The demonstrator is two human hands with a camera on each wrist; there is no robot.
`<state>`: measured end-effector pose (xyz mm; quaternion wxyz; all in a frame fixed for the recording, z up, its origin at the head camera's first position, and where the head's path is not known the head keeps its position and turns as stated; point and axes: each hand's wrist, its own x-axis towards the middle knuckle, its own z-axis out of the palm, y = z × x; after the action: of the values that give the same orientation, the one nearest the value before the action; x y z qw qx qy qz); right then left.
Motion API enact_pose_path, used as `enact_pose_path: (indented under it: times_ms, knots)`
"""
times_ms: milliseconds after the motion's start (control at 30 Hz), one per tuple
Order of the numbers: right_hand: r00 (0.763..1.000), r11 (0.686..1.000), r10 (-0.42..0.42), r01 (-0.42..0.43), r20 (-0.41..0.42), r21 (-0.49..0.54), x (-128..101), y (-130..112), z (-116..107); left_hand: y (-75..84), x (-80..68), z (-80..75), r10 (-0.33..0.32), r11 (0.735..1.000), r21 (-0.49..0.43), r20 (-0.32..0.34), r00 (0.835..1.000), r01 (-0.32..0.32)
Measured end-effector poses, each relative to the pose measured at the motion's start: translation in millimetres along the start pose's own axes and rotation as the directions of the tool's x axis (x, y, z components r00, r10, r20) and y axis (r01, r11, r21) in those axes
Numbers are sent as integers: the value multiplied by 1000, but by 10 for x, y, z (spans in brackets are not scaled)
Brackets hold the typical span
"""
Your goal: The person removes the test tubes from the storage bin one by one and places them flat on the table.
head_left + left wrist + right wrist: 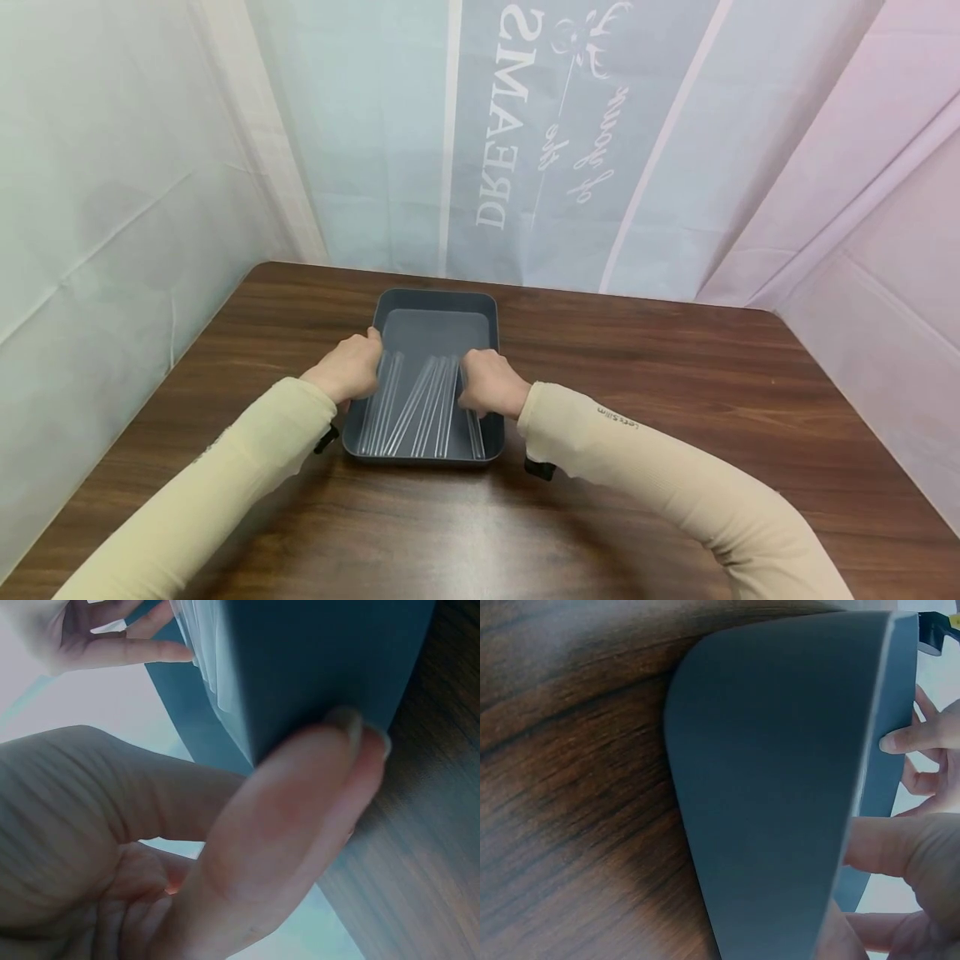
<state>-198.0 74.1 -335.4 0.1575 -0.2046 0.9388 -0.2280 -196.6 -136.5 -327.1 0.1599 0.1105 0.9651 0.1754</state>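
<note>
Grey tray (438, 321) of clear rods (420, 404) on worktop (637, 392), gripped at 9 o'clock rim by left hand (348, 371), at 3 o'clock rim by right hand (491, 383)

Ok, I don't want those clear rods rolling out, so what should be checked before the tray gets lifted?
1. Left hand grips the tray at its left rim: ok.
2. Right hand grips the right rim: ok.
3. Clear rods all lie inside the tray, lengthwise: ok.
4. Tray sits flat on the table: ok in the head view.
5. Rods secured against rolling: not ok, they lie loose.
6. Fingers fully under the tray base: cannot tell.
</note>
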Motion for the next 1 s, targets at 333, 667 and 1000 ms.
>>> enact_pose_path:
  times_ms: [333,667,1000]
  knots:
    - [1000,1000,29,-29,-9,1,-25,-6,-56,7,7,8,-9,1000,10,-2,1000,9]
    - [998,998,39,-38,-39,41,-29,-51,-168,16,4,19,-14,1000,10,-7,1000,14]
    - [995,996,88,-86,-40,35,-33,-80,-230,20,-1,15,-17,1000,13,-10,1000,17]
